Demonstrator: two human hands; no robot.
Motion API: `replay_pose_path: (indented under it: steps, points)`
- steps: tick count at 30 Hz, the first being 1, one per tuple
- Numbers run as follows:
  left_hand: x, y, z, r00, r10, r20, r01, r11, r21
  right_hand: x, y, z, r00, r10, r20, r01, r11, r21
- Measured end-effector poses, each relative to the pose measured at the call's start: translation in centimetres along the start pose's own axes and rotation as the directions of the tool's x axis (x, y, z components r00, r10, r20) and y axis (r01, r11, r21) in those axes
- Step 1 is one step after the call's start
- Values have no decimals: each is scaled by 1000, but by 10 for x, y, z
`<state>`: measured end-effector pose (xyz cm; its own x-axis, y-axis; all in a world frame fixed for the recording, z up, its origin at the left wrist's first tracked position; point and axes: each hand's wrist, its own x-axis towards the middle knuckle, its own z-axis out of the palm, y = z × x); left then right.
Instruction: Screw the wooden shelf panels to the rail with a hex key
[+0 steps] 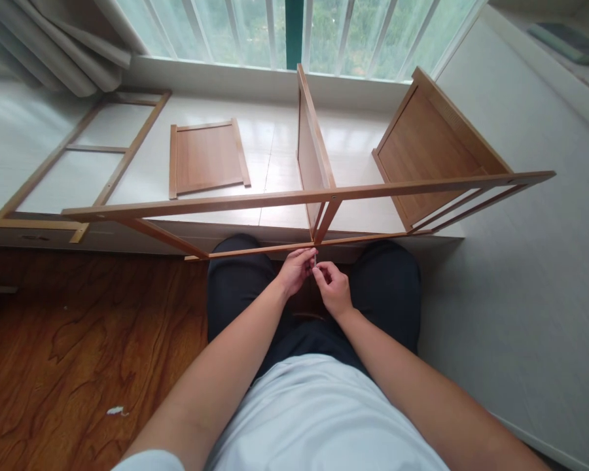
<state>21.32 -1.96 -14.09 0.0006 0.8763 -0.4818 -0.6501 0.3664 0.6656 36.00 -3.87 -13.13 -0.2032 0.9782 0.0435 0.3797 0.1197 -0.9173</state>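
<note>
While the person sat before a wooden shelf frame [319, 195] lying across a white window ledge [269, 147], the left hand [297, 269] and right hand [332, 288] met below its near rail, fingers pinched shut on a small fastener [315, 260], too tiny to identify. Aligning it squarely at the divider joint seemed wise.

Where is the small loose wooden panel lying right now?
In the head view, the panel lies flat on the white window ledge, upper left of centre, between the ladder-like frame on its left and the upright divider on its right.
</note>
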Motion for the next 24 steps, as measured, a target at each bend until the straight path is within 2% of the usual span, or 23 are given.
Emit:
replay_pose_path:
  steps: [7, 18, 24]
  points:
    - [0, -1, 6, 1000, -15, 17, 16, 999, -52, -1, 5, -2, 999, 33, 8, -33, 997, 68]
    - [-4, -2, 12, 998, -21, 51, 26, 995, -100, -1, 10, -5, 997, -65, -38, 68, 994, 89]
    - [-3, -2, 12, 997, -31, 67, 39, 993, -111, 1, 13, -2, 999, -42, -24, 46, 987, 156]
